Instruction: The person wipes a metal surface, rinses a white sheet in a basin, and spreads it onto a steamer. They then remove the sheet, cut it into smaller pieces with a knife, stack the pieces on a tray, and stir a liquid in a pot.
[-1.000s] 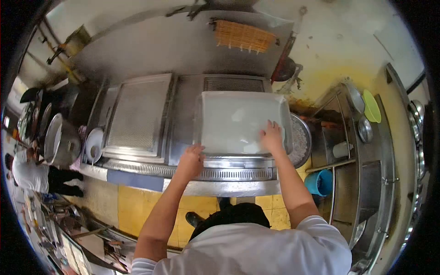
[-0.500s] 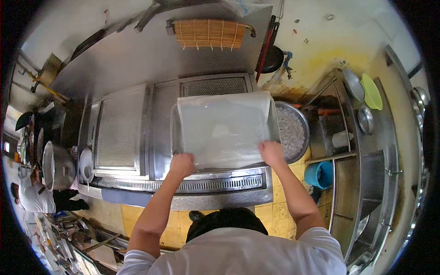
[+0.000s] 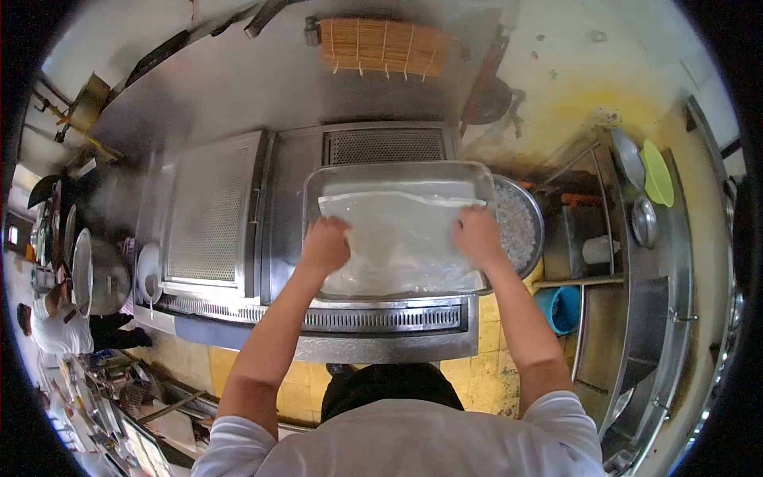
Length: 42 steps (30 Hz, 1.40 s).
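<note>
A large rectangular metal tray (image 3: 400, 169) rests on the steel counter in front of me, with a thin translucent sheet (image 3: 401, 254) inside it. A whitish band runs across the sheet's far side, below the tray's back rim. My left hand (image 3: 327, 242) is closed at the sheet's left side, with its fingertips turned inward. Opposite it, my right hand (image 3: 477, 236) is closed at the sheet's right side, slightly blurred. Both hands are over the tray, near the ends of the whitish band. The sheet's exact edge within the fingers is partly hidden.
Right of the tray stands a round metal basin (image 3: 517, 226) of pale pieces. A blue bucket (image 3: 559, 308) is on the yellow floor. Perforated steel panels (image 3: 203, 226) lie to the left, beyond them a large pot (image 3: 102, 274). Another person (image 3: 60, 326) stands far left.
Both hands have moved from the tray's near edge toward its far side. The sheet, which overhung the back rim, now lies inside the tray. The view has shifted slightly.
</note>
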### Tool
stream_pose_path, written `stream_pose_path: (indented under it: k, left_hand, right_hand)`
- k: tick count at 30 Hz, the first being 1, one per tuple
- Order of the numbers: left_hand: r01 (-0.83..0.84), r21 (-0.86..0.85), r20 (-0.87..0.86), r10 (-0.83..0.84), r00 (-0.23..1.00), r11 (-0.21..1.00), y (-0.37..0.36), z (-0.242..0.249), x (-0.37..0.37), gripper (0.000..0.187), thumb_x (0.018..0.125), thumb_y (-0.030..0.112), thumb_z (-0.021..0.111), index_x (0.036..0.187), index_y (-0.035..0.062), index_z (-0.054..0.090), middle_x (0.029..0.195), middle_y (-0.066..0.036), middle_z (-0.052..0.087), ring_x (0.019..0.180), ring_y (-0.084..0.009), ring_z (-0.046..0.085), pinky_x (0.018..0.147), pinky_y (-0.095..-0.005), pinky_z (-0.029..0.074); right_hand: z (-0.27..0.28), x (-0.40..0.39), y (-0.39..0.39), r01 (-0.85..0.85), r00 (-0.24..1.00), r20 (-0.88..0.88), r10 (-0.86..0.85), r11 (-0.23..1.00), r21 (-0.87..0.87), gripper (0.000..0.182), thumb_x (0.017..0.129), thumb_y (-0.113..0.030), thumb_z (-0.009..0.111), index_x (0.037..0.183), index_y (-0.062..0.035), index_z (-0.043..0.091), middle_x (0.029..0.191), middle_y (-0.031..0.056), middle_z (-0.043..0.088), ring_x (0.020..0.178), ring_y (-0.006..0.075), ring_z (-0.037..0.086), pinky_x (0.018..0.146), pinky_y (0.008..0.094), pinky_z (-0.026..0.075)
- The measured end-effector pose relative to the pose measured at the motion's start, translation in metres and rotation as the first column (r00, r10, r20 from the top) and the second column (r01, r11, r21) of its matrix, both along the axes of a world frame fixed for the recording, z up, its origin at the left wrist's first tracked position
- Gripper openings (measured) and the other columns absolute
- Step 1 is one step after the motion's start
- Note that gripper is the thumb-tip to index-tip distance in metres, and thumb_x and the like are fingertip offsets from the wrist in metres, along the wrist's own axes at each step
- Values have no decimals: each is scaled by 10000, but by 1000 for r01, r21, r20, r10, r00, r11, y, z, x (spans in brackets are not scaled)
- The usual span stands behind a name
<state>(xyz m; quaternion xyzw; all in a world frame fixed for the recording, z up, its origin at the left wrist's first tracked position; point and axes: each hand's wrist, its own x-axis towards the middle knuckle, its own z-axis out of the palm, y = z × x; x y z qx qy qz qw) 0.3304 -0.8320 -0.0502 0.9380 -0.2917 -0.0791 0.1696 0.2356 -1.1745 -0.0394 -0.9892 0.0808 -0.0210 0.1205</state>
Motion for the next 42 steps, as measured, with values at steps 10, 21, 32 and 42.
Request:
stream_pose_path:
  k: [10,21,32,42]
  left_hand:
    - [-51,176,-10,54,998,983,-32,-29,76,266,948,274,599,1108,85,698,1172,-155,694,1143,-336,642,1071,-561,411]
    - [-63,-173,25,68,997,983,30,87,11,341,899,322,722,1078,31,712,1050,-213,711,1013,-403,677,882,-474,538]
    - [76,-650,321,182,929,756,106,216,-20,166,966,148,664,995,-15,676,966,-173,706,834,-272,670,780,-366,518]
    - [-187,-935,-40,436,899,302,218,339,-33,225,990,197,673,949,-24,676,828,-21,677,773,-83,586,694,-251,476]
  right_hand:
    - [-19,59,-7,-117,952,-294,87,989,-87,264,793,-95,666,1047,-33,698,1068,183,707,1023,385,687,907,480,552]
    - [42,-18,-61,-12,970,241,28,998,-67,205,808,-60,621,973,-5,729,967,240,697,970,400,679,846,470,536]
    - [262,-60,-25,-182,862,488,-138,814,551,180,992,-99,591,1038,21,718,868,52,700,851,145,636,799,291,499]
    - [407,-74,89,-333,626,760,-173,823,461,237,1006,-258,652,1012,-25,693,742,-43,576,636,60,483,574,227,373]
